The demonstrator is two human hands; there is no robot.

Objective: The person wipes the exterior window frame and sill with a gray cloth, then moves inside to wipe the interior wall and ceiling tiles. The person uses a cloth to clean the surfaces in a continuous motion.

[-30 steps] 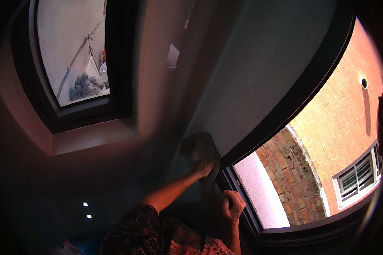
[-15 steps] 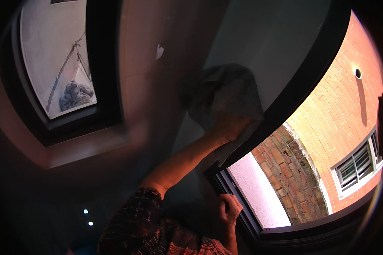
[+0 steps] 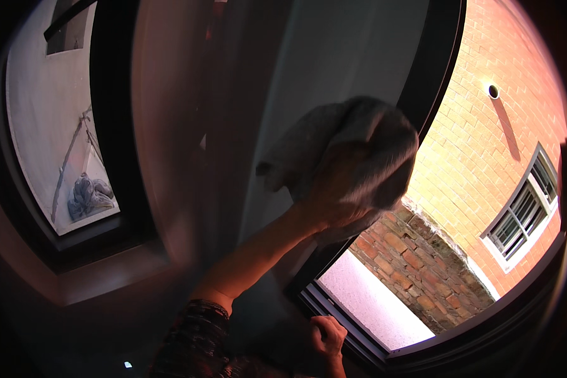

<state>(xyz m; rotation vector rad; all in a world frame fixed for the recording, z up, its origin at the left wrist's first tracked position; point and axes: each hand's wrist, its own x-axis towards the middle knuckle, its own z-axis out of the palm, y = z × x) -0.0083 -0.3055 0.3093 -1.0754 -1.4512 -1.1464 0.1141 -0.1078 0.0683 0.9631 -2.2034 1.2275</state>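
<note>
A grey cloth (image 3: 368,135) is bunched in my left hand (image 3: 334,198), raised in front of me with the arm stretched out. The cloth lies over the edge of a dark window frame (image 3: 431,69), beside a dim grey pane (image 3: 340,69). Folds of it hide most of my left fingers. Lower down, my right hand (image 3: 329,336) is closed near the bottom track of the window frame (image 3: 334,309). Its fingers are curled in, and I cannot see whether anything is inside them.
Through the opening at right stand a brick wall (image 3: 479,170), a rough stone wall (image 3: 409,264) and a white-framed window (image 3: 520,211). Another dark-framed window (image 3: 113,126) is at left, with a crumpled grey cloth bundle (image 3: 89,196) beyond its glass.
My left hand has swept the cloth a little rightward across the frame edge. The whole view has shifted, with the windows sliding left. My right hand stays closed by the lower frame.
</note>
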